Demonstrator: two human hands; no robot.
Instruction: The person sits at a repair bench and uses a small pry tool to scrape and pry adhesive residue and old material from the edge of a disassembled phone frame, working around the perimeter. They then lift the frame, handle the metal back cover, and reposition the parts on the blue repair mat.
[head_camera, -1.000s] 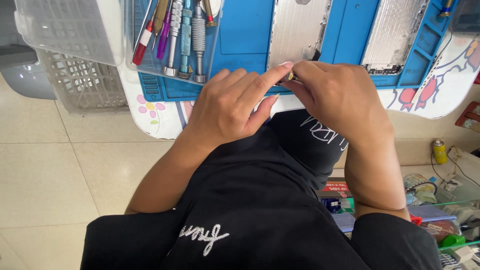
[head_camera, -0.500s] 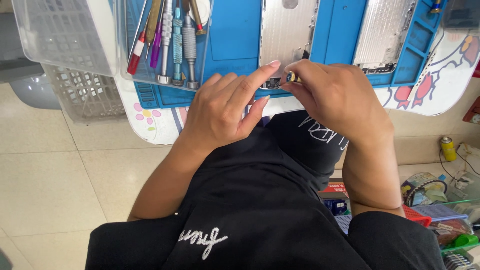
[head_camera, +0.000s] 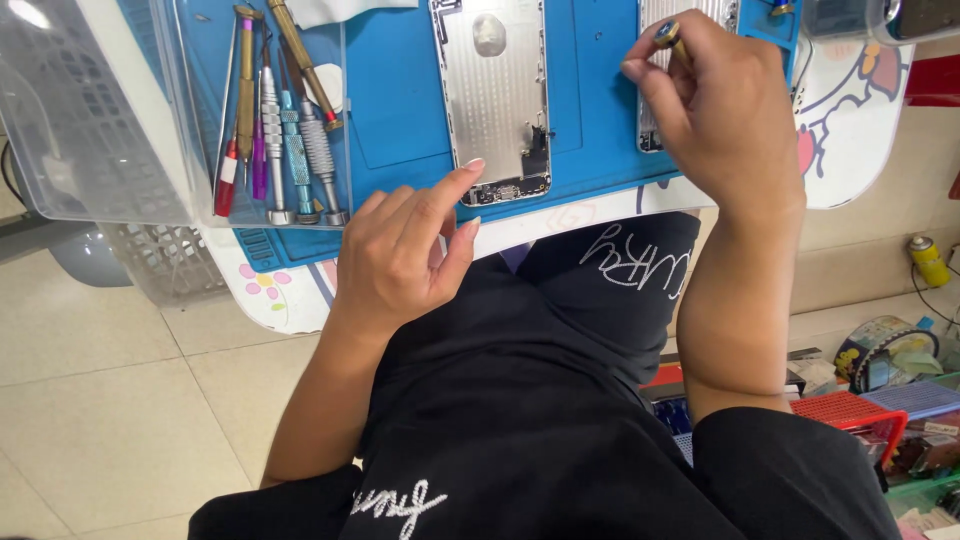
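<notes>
At the tabletop's near edge, my left hand (head_camera: 400, 255) steadies the phone housing (head_camera: 495, 95), open, while my right hand (head_camera: 715, 95) pinches a screwdriver (head_camera: 668, 35), needing careful seating.

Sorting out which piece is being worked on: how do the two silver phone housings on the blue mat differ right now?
The middle housing lies fully in view; the right housing is largely covered by the right hand. The left hand touches the middle housing's bottom edge with its forefinger, while the right hand holds a small screwdriver over the right one. Both are silver, face-down shells lying lengthwise on the blue mat.
</notes>
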